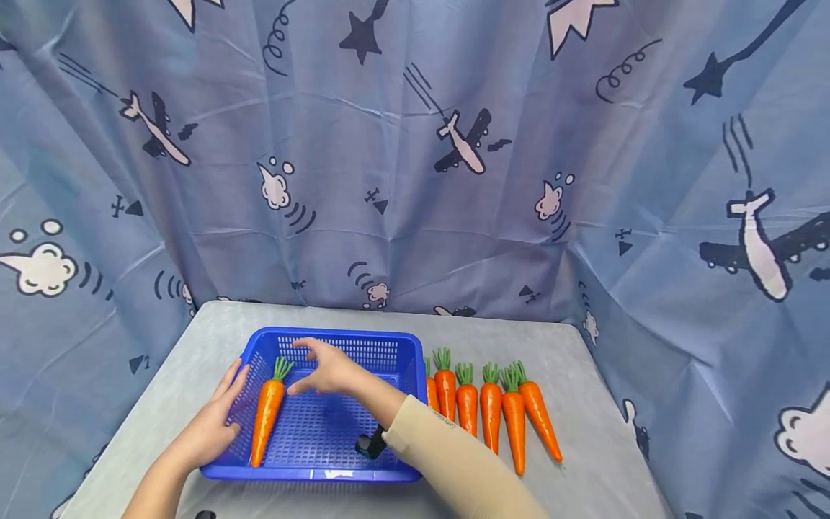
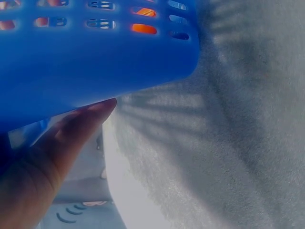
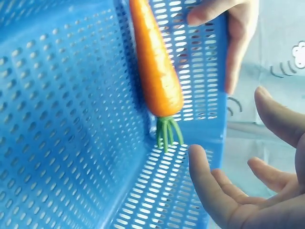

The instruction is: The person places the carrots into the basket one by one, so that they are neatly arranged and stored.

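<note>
A blue plastic basket (image 1: 337, 333) with slotted walls stands on the table. One orange carrot (image 1: 266, 418) with a green top lies inside it along the left wall. My left hand (image 1: 207, 425) holds that wall at the rim; in the right wrist view this hand (image 3: 240, 28) has its thumb inside and its fingers outside. My right hand (image 1: 331, 371) hovers over the basket, right of the carrot top. Its fingers are spread and bent, with nothing between them, and they stay apart from the carrot (image 3: 159, 71) in the right wrist view.
Several more carrots (image 1: 491, 407) lie in a row on the table, right of the basket, partly behind my right sleeve (image 1: 454, 454). The grey tabletop (image 1: 596, 432) is bordered by a blue patterned curtain (image 1: 415, 180) at the back and sides.
</note>
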Demonstrator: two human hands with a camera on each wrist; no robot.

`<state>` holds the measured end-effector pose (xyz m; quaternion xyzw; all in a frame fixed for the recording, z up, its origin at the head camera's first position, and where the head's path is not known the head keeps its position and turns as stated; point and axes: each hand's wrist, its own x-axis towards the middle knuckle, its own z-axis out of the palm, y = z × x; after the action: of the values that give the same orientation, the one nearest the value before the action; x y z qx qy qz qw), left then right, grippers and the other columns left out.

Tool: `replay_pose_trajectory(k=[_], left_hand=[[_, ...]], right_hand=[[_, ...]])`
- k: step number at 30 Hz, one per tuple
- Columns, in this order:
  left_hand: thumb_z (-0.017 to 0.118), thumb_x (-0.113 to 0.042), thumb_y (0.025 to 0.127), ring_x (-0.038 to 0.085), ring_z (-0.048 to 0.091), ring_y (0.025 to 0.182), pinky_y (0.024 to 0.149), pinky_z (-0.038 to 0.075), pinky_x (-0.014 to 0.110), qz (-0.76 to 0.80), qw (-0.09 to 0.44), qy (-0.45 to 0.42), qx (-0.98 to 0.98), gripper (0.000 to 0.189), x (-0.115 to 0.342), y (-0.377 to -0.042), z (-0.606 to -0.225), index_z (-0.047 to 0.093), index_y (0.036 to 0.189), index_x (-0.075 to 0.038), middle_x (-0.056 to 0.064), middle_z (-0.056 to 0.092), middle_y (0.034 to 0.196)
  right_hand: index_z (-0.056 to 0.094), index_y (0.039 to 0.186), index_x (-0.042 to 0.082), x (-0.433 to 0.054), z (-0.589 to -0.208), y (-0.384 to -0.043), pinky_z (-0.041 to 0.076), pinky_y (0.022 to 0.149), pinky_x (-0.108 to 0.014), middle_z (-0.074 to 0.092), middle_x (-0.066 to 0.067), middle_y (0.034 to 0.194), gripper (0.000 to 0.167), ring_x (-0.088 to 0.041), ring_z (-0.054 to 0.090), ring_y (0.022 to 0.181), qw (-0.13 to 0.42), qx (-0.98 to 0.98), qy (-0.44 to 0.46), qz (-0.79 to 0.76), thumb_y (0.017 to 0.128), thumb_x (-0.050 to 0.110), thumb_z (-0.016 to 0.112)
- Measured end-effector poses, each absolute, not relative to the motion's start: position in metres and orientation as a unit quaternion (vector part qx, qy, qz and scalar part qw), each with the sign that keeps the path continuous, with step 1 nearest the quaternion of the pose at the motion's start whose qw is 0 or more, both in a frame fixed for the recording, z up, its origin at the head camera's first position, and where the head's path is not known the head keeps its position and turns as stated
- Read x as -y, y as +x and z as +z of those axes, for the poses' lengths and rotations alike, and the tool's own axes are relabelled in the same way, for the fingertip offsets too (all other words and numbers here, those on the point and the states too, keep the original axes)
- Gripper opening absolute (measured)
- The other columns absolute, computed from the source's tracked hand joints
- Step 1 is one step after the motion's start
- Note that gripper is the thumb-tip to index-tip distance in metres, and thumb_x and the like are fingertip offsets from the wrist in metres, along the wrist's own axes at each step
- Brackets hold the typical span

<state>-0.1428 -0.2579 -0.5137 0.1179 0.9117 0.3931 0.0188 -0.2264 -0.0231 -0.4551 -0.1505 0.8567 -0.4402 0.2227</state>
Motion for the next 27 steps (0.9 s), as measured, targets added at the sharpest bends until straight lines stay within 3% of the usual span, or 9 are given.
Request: replay_pose_trajectory(k=[7,14,27], left_hand=[[0.057,0.016,0.074,0.061,0.017,0.144,0.109,0.022,0.075,0.387,0.025,0.117,-0.914,0.094,0.256,-0.144,-0.512,0.020,0.159,0.003,0.021,0.000,0.169],[0.057,0.016,0.073,0.062,0.017,0.144,0.108,0.022,0.074,0.391,0.023,0.120,-0.912,0.095,0.256,-0.141,-0.512,0.020,0.159,0.003,0.021,0.000,0.169],[0.055,0.016,0.073,0.060,0.016,0.146,0.110,0.020,0.071,0.396,0.029,0.120,-0.910,0.096,0.257,-0.143,-0.513,0.018,0.160,0.001,0.018,-0.002,0.170]], right_hand=[[0.052,0.146,0.028,0.006,-0.445,-0.216,0.059,0.083,-0.032,0.059,-0.007,0.141,0.078,-0.020,0.068,0.106,0.197,-0.875,-0.178,-0.405,0.077,0.026,0.088],[0.055,0.142,0.033,-0.006,-0.442,-0.200,0.060,0.082,-0.030,0.060,-0.006,0.140,0.073,-0.018,0.068,0.107,0.203,-0.867,-0.189,-0.414,0.077,0.029,0.087],[0.056,0.141,0.034,-0.028,-0.439,-0.191,0.060,0.089,-0.038,0.060,-0.004,0.142,0.068,-0.027,0.064,0.123,0.186,-0.860,-0.177,-0.442,0.079,0.033,0.085]])
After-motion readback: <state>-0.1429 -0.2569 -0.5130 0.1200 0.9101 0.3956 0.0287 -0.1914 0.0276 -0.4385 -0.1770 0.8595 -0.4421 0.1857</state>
